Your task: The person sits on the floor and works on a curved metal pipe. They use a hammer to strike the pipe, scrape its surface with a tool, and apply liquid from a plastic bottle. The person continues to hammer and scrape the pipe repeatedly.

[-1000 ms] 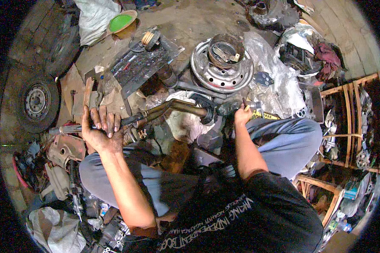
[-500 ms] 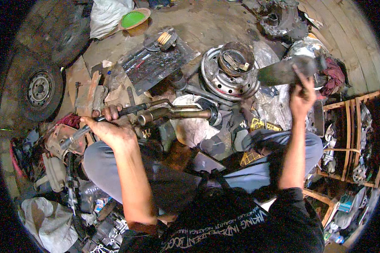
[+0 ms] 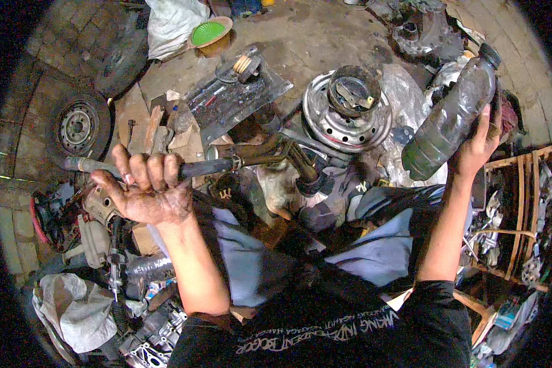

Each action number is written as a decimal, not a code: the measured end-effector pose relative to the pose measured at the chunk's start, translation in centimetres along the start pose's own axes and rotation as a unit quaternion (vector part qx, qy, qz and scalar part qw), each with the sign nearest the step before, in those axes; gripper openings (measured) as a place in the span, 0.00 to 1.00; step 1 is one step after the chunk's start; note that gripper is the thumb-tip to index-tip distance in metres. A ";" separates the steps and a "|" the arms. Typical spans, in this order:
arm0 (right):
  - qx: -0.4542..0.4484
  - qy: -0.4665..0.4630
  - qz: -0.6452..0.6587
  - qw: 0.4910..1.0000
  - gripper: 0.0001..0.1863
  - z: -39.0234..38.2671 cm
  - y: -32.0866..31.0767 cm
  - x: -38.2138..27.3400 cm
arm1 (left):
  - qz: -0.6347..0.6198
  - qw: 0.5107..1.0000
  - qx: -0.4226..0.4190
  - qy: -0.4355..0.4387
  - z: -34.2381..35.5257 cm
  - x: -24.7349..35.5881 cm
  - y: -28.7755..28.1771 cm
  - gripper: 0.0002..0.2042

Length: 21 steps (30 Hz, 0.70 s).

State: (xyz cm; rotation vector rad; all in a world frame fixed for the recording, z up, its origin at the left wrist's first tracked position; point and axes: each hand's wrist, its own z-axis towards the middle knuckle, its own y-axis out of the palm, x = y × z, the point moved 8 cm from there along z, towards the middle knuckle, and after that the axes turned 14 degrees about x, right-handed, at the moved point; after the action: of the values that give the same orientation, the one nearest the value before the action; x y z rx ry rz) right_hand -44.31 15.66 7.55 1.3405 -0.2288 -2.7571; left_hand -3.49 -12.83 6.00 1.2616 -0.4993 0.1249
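My left hand (image 3: 156, 191) is closed around a long, dark metal tube part (image 3: 210, 167) with thin pipes running alongside, possibly a steering rack. Its grey end sticks out left of my fingers. The other end reaches over my lap to a dark fitting, with a brownish open-ended tube beside it. On the right, my right hand (image 3: 477, 146) grips a dirty clear plastic bottle (image 3: 444, 119) with a dark cap. The bottle is tilted, cap end up and to the right, its lower part looking dark. Part of its right side is hidden behind my fingers.
Ahead lies a silver wheel rim (image 3: 349, 136) with a round tin (image 3: 354, 92) of small parts on it. A greasy black tray (image 3: 242, 101) is left of it. A tyre (image 3: 78, 126) stands at far left, a wooden rack (image 3: 512, 214) at right. A green basin (image 3: 208, 32) sits farther off.
The metal tube part has turned in my left hand and its grey end has come up. My right hand has swung the bottle upright from nearly level, and it has moved right.
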 end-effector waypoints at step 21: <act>-0.262 0.592 0.078 0.758 0.28 -18.4 6.8 7.4 | 0.176 0.973 0.078 -0.124 1.7 -0.7 -4.2 0.27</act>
State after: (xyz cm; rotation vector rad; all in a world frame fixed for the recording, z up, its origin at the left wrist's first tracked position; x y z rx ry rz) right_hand -34.45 6.15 -8.27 2.3012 0.4465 -1.1907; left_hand -3.11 -15.64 2.36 1.3403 -0.9441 0.3115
